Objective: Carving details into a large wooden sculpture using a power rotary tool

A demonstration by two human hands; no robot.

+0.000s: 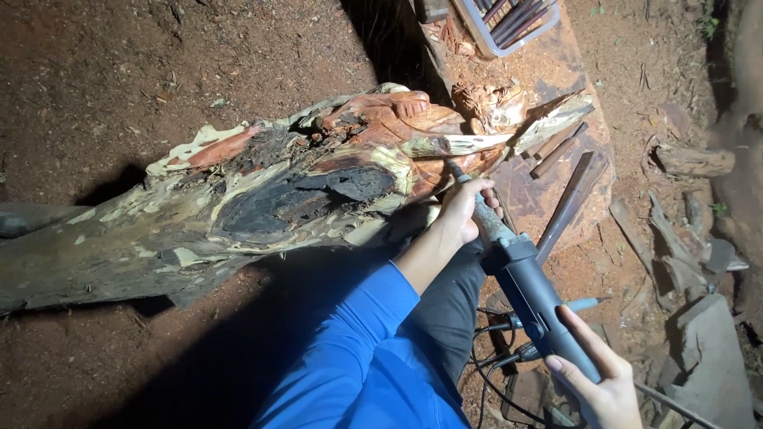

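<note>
Lying across red-brown dirt ground point(95, 71): a long, partly carved log point(238, 199), bark dark, cut faces pale and reddish. Past its carved end, a flat wooden slab point(556, 183) bearing loose chisels point(568, 202) and a clear rectangular plastic tray point(509, 24) of tools at upper right. Against the log, a grey electric die grinder point(528, 290). Left hand point(463, 210), blue-sleeved, grip pressed around its neck; right hand point(600, 377) wrapped around its rear body.

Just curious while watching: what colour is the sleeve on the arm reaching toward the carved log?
Bright blue. The sleeve shows plainly in the head view, leading to the left hand.
</note>
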